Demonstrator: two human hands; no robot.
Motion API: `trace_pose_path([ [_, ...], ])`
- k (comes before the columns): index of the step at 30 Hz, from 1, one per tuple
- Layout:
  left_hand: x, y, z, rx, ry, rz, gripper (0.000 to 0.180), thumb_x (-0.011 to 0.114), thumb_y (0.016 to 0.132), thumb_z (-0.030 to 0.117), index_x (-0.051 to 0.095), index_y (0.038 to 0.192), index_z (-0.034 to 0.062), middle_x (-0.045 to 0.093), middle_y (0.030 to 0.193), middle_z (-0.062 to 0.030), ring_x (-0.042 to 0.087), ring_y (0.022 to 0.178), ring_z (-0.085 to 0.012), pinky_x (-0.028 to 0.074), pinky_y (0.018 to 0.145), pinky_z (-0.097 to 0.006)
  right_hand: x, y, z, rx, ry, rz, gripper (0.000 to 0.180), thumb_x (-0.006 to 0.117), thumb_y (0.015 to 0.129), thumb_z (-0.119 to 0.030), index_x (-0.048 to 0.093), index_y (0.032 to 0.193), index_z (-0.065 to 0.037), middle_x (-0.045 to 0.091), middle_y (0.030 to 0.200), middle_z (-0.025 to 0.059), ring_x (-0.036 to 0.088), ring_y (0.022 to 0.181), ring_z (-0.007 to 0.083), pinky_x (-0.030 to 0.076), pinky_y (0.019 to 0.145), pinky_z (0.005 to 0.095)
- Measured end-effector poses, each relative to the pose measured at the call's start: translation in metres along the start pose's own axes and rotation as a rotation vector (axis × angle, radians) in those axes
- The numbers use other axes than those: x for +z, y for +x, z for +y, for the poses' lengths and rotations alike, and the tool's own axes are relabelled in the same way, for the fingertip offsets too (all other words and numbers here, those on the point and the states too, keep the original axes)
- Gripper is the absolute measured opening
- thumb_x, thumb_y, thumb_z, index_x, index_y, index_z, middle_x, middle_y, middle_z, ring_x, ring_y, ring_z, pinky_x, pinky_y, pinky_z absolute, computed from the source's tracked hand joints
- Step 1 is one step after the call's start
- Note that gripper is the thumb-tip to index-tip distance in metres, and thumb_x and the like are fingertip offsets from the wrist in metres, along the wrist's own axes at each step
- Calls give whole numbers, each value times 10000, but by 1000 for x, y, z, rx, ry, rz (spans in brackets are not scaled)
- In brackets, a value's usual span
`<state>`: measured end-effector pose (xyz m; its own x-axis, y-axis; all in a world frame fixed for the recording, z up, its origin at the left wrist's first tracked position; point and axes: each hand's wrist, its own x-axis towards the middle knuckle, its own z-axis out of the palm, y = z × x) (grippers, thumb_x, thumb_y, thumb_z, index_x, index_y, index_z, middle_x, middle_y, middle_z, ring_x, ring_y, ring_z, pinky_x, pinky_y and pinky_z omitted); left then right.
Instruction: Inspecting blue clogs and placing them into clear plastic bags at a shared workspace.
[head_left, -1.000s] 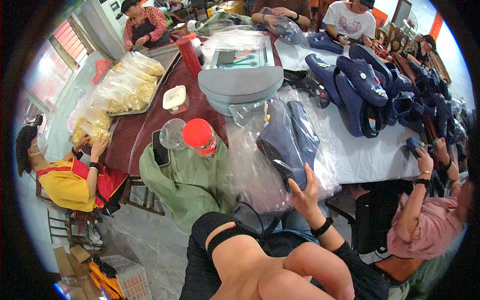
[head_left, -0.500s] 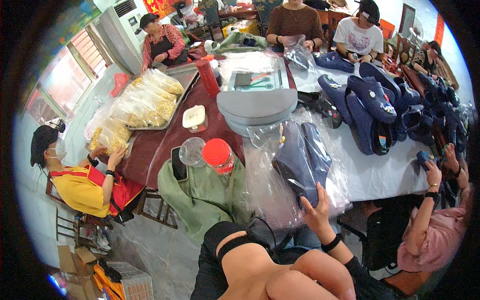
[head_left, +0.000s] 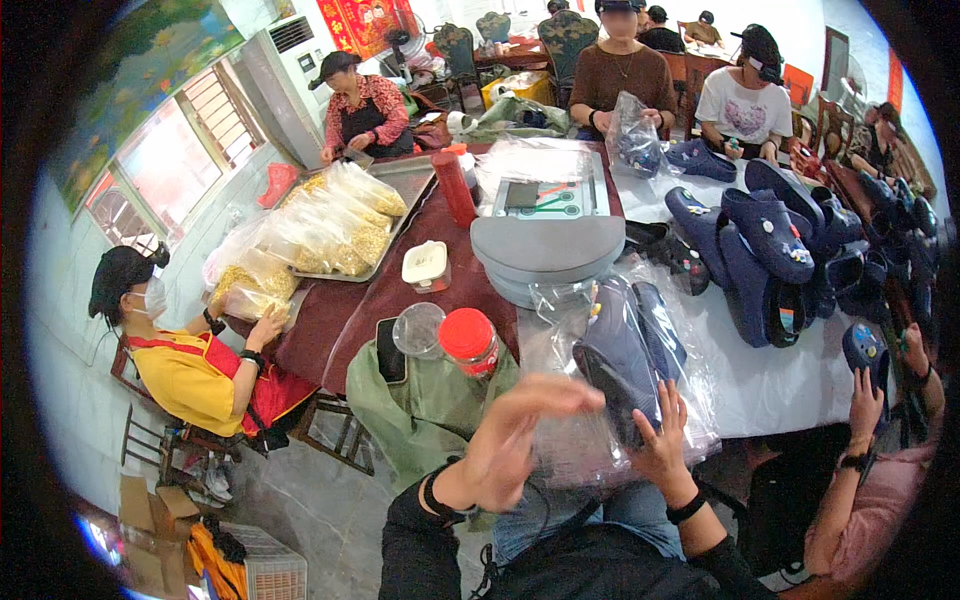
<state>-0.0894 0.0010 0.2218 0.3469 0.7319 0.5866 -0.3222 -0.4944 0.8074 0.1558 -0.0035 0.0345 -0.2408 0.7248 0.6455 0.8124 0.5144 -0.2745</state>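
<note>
A pair of navy clogs point(head_left: 622, 345) lies side by side in or under a clear plastic bag point(head_left: 552, 345) at the table's near edge. My right hand point(head_left: 662, 440) rests with spread fingers against the near end of these clogs. Raised over the bag's left side is my left hand point(head_left: 515, 435), fingers stretched out toward the right and holding nothing. More flat clear bags point(head_left: 690, 425) appear to lie underneath the pair. Whether the pair is fully inside its bag I cannot tell.
Beyond the bag stands a grey-blue machine point(head_left: 545, 245). A red-lidded jar point(head_left: 468, 340), a clear round container point(head_left: 418, 330) and a white tub point(head_left: 426, 266) stand to the left. Navy clogs point(head_left: 765, 240) pile up at right. Co-workers sit around; one handles a clog point(head_left: 866, 352) at right.
My left hand has come down and forward from close below the camera to over the bag's left side. The right hand stays at the clogs. The view has tilted up slightly.
</note>
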Motion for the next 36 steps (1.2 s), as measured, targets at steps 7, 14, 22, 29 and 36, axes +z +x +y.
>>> trace_pose_path([
  [7,-75,-103,-101,-424,1456,-69,477,575,897,266,442,1287,25,408,1334,-217,374,1246,-385,297,1034,-469,4,-6,25,18,230,155,840,787,625,-93,343,1333,-176,344,1383,315,426,1221,489,418,958,517],
  [14,-107,-203,-154,-672,1174,179,602,541,921,312,316,1398,21,294,1430,-250,308,1284,-433,288,1044,-484,1,3,16,187,344,373,960,812,676,-249,226,1403,-27,330,1402,196,379,1276,331,285,1074,418],
  [22,-100,-217,-148,-653,1291,113,799,598,844,504,297,1423,43,240,1482,-205,424,1198,-401,358,986,-472,-18,1,-2,507,738,564,920,751,687,-209,230,1423,-24,399,1304,123,437,1181,243,342,1020,362],
  [29,-98,-219,-117,-870,1602,-286,1034,694,647,637,313,1429,78,409,1374,-220,572,951,-325,406,829,-385,-20,-10,-5,937,1408,565,730,634,730,-82,295,1377,-66,502,1192,137,549,1032,266,487,885,395],
  [36,-116,-257,-121,-1192,1636,-607,924,702,646,611,409,1389,146,523,1263,-186,515,1117,-323,263,1030,-474,-16,4,-28,897,1527,382,566,608,776,-210,419,1267,0,592,1110,147,613,980,288,516,854,403],
])
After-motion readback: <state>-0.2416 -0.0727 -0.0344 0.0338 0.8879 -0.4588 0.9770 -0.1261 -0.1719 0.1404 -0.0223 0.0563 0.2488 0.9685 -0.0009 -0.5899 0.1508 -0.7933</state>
